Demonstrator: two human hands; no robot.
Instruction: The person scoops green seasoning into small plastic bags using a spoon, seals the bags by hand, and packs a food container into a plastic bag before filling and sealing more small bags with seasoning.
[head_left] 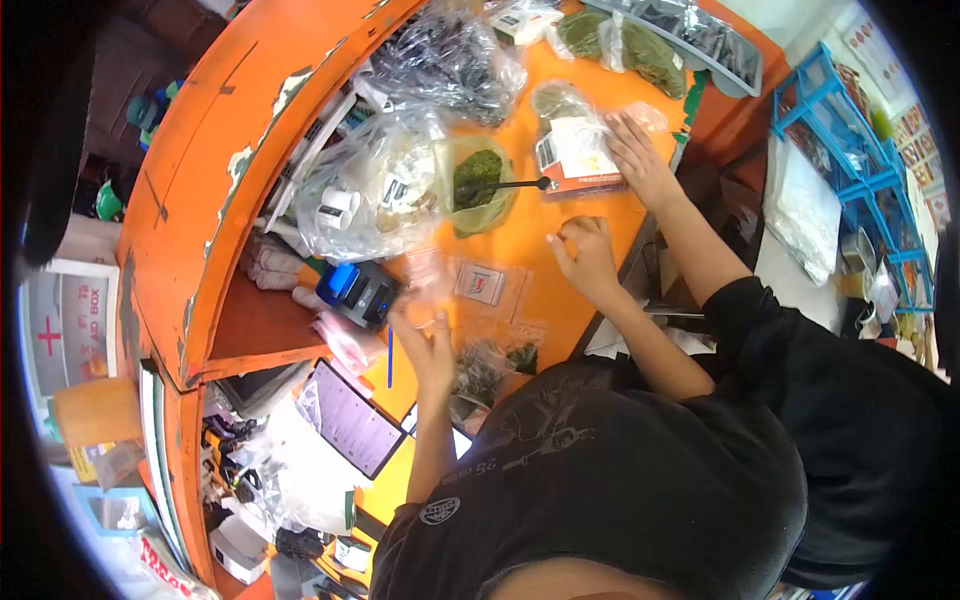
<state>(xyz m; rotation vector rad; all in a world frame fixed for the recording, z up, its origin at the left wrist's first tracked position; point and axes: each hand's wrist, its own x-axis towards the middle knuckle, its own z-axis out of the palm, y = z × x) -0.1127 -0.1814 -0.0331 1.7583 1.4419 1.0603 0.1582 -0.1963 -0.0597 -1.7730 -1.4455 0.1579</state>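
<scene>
My left hand [427, 352] is raised over the orange table, its fingertips at a blurred clear plastic bag [427, 275] that they seem to grip. My right hand [588, 258] is half curled, thumb and forefinger apart, with nothing visible between them. A flat clear zip bag with a printed label [481, 284] lies between my hands. Beyond it stands an open plastic bag of dried green leaves [478, 172], a long black-handled tool [515, 185] reaching across it. Small clear bags with dark contents [478, 370] are close to my body.
At my right, a co-worker's hand [640, 155] rests on a red-and-white box [585, 185]. A blue-and-black label printer [358, 292], a blue pen [390, 358] and a tablet [350, 418] are on the left. Large plastic bags [365, 190] line the shelf's edge. Blue racks [850, 150] stand right.
</scene>
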